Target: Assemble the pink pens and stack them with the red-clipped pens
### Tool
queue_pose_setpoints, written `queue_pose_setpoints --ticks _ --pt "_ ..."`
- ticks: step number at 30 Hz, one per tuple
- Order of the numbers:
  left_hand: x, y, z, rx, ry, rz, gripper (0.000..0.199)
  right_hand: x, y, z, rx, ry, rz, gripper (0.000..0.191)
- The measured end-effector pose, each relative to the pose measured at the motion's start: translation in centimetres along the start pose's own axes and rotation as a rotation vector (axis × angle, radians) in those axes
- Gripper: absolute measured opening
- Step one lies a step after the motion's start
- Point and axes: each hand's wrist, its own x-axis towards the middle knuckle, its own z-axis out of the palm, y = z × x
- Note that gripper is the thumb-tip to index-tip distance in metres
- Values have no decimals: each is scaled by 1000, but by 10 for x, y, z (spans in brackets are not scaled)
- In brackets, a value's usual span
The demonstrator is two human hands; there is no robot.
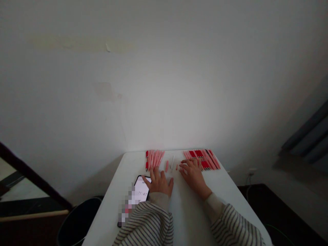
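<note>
Facing palm-down: left hand (159,184), fingers spread, nothing gripped; right hand (192,175), fingers loosely apart. Between and beyond them: pink barrel (166,166), white tube (172,162); just beside right fingertips, small pink piece (176,166). Risk: a sideways sweep could roll these away.

Left hand (159,183) by a phone (140,188), right hand (194,175) by pink-and-red pens (213,160), white table (187,218) beneath.

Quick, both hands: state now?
Left hand: open, spread, holding nothing visible.
Right hand: open, beside the right-hand group of pens; contact cannot be told.
</note>
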Motion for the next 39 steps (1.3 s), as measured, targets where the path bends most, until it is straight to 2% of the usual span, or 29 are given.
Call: queue_pose_setpoints --ticks 8,17,21,26,31,36,39 --pt "1 -1 2 -7 6 -3 46 8 -18 3 -40 -10 -5 18" --pt "1 -2 7 16 13 -13 48 6 -11 13 -27 -19 4 20" --pt "1 -4 11 18 58 -2 47 7 -9 14 -2 -10 -8 18" --pt "0 -2 14 4 150 30 47 8 -4 14 39 92 -15 15" --pt "1 5 18 -69 245 117 57 8 10 15 153 199 -25 16" --pt "9 16 23 -135 213 179 31 5 25 10 185 244 22 20" --pt "17 25 24 -162 172 161 21 3 32 8 165 255 56 21"
